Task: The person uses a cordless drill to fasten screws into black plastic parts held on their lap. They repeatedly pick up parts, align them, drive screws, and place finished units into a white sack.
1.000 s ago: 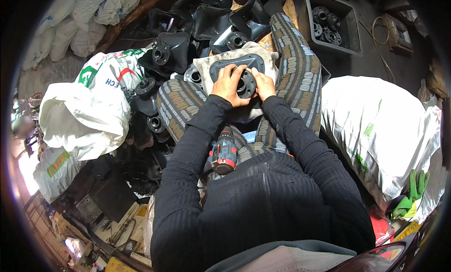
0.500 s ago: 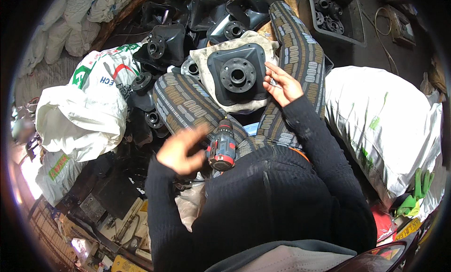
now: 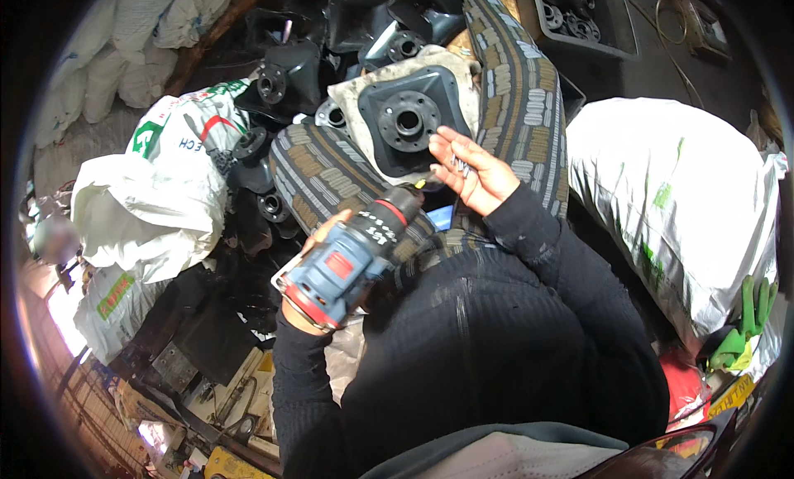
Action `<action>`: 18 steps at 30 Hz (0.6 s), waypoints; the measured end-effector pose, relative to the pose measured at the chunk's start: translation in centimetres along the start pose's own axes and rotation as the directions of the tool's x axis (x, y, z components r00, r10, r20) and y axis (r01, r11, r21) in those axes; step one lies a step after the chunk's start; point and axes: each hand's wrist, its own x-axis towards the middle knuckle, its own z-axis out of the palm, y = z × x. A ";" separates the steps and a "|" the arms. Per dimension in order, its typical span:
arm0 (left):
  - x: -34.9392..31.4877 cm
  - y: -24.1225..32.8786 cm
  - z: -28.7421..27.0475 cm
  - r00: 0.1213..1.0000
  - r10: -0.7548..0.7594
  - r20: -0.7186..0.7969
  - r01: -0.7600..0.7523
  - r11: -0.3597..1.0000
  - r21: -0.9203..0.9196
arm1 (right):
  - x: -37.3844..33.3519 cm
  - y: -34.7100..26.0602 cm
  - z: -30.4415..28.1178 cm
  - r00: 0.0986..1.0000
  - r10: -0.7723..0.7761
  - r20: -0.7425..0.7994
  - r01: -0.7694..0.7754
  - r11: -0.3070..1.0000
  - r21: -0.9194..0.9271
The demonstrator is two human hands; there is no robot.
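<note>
Gripping a blue-grey cordless drill (image 3: 341,262) beside a black square plate with a round flange (image 3: 428,120)

The plate rests flange-up on a beige cloth (image 3: 347,100) between patterned trouser legs (image 3: 529,123). On its near-left side, the left hand (image 3: 325,230) wraps around the drill, its fingers mostly hidden. At the near-right corner, the right hand (image 3: 481,178) curls its fingers around small silvery metal screws (image 3: 461,166); contact with the plate cannot be told. Right of the plate stands a bulging white plastic sack (image 3: 649,189).

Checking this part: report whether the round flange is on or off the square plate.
On: the round flange lies on the square plate, whose rim shows beyond it.
</note>
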 end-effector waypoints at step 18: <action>0.8 2.2 0.6 0.998 -0.063 0.033 0.063 0.998 -0.001 | -0.6 3.0 1.8 0.995 0.034 -0.090 -0.030 0.998 0.050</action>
